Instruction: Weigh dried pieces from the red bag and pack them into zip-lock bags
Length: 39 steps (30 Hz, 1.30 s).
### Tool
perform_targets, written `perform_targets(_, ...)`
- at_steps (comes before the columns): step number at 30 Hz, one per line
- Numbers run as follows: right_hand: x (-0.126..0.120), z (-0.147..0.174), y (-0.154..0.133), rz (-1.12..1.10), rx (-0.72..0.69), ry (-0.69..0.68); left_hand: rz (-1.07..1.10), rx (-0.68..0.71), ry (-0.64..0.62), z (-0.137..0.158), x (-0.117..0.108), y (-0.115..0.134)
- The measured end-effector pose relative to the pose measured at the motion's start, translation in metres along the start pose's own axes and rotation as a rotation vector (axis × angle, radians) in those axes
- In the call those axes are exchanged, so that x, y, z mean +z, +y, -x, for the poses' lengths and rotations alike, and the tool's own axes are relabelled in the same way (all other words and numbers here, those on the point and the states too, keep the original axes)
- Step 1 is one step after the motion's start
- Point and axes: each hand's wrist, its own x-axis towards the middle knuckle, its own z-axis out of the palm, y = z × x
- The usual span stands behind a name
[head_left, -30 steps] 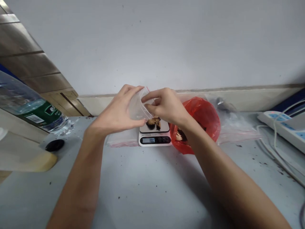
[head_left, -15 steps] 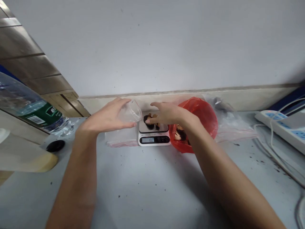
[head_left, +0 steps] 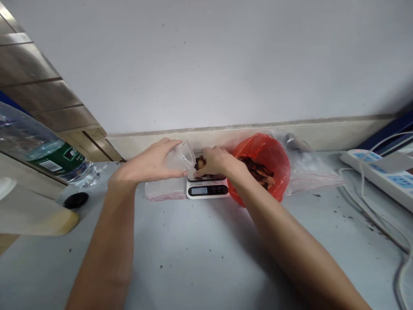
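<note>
My left hand [head_left: 151,162] holds a small clear zip bag [head_left: 185,156] with its mouth spread wide, tilted toward the scale. Just right of it stands a white kitchen scale [head_left: 208,190], its display appearing to read 10.0. Dried brown pieces [head_left: 200,163], dark-edged and pale inside, lie on the scale's plate. Over them my right hand [head_left: 217,162] curls its fingers and thumb around the pieces, hiding part of them. Beside the right wrist a red plastic bag [head_left: 280,172] stands open, with more dried brown pieces [head_left: 258,172] inside.
Flat clear zip bags [head_left: 166,189] lie left of the scale; another clear bag [head_left: 309,172] sits right of the red one. A power strip [head_left: 380,172] with white cables is at the right. A water bottle [head_left: 58,155], a plastic container [head_left: 35,211] and a black lid [head_left: 75,200] occupy the left.
My right hand has come down and left onto the dried pieces, its fingers closing around them. The left hand still holds the zip bag open, shifted slightly right.
</note>
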Motion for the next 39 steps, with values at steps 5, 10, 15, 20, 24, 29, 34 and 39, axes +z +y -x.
perform_targets(5,0.0,-0.003,-0.004,0.041,0.023,-0.029,0.023,-0.021,-0.023,-0.001,0.001,-0.002)
perform_targets(10,0.0,-0.008,0.002,-0.005,-0.006,-0.015,0.024,0.004,-0.014,-0.002,0.004,-0.005)
perform_targets(15,0.001,-0.01,0.01,-0.088,-0.033,-0.003,0.039,0.022,-0.038,-0.005,0.009,-0.007)
perform_targets(20,0.001,-0.013,0.017,-0.169,-0.028,-0.026,0.027,0.003,-0.124,-0.007,0.012,-0.008)
perform_targets(24,0.002,-0.018,0.023,-0.244,-0.026,-0.029,0.029,-0.023,-0.186,-0.009,0.014,-0.008)
perform_targets(29,0.003,-0.025,0.033,-0.347,-0.045,-0.039,0.057,-0.036,-0.23,-0.011,0.017,-0.008)
perform_targets(34,-0.003,-0.022,0.039,-0.463,-0.078,-0.013,0.076,-0.048,-0.257,-0.013,0.02,-0.007)
perform_targets(39,-0.011,-0.01,0.029,-0.515,-0.249,0.163,0.128,-0.016,-0.144,-0.015,0.023,0.0)
